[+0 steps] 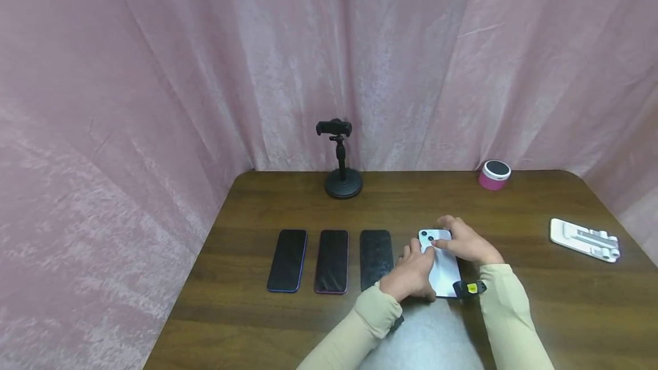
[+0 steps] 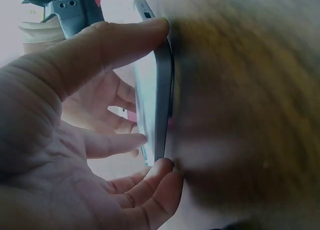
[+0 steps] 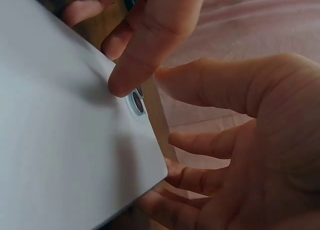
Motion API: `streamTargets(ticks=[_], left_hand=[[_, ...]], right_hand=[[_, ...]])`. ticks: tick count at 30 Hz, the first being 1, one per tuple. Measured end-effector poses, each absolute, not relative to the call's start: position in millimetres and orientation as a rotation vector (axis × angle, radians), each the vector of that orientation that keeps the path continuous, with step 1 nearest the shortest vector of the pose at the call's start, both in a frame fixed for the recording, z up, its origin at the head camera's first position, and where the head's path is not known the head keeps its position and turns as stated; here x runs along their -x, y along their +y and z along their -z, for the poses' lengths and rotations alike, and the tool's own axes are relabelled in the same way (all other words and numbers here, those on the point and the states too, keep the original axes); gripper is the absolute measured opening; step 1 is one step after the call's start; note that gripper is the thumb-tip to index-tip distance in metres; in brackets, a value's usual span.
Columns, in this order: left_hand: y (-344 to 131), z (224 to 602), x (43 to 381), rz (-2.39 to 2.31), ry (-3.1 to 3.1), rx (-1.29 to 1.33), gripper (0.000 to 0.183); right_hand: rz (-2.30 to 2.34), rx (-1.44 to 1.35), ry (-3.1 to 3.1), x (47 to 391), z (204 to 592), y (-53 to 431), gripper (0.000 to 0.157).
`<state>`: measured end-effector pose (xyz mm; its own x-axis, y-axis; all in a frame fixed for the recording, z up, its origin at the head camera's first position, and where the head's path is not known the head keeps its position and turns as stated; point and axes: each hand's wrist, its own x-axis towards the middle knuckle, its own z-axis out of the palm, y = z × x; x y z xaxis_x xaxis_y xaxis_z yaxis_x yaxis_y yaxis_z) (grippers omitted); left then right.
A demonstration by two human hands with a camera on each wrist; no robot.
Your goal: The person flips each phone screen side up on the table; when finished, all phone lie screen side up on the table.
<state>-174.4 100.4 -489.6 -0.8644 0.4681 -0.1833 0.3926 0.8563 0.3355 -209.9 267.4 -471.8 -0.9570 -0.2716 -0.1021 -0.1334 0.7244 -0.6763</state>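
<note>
A white smartphone (image 1: 445,277) lies back up on the table, its two camera lenses (image 3: 138,101) at the far end. My left hand (image 1: 410,274) grips it lengthwise from the left, the thumb (image 2: 132,37) on the near end and fingertips at the far end. One left fingertip rests on the phone's back beside the lenses. My right hand (image 1: 466,242) is at the far right corner; its lower fingers touch the edge there, while the thumb (image 3: 210,85) stands off the back. Part of the phone's left side is hidden by the left hand in the head view.
Three dark phones, a blue-edged one (image 1: 287,260), a purple-edged one (image 1: 331,261) and a black one (image 1: 376,257), lie in a row leftward. A black phone stand (image 1: 343,183) is at the back. A pink-and-white round object (image 1: 494,176) and a white folding stand (image 1: 584,240) are rightward.
</note>
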Motion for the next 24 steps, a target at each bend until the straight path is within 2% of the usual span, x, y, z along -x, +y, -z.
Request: streamTargets(ticks=[6,24], left_hand=[[99.5,490.9,177.1,-0.421,2.751,-0.647,0.090],[91.8,487.5,183.6,-0.519,2.642,-0.676,0.101]], right_hand=[[1.079,0.296,2.674,208.2,468.4,270.2,0.065],[1.143,0.524,2.646,200.2,449.5,273.9,0.066]])
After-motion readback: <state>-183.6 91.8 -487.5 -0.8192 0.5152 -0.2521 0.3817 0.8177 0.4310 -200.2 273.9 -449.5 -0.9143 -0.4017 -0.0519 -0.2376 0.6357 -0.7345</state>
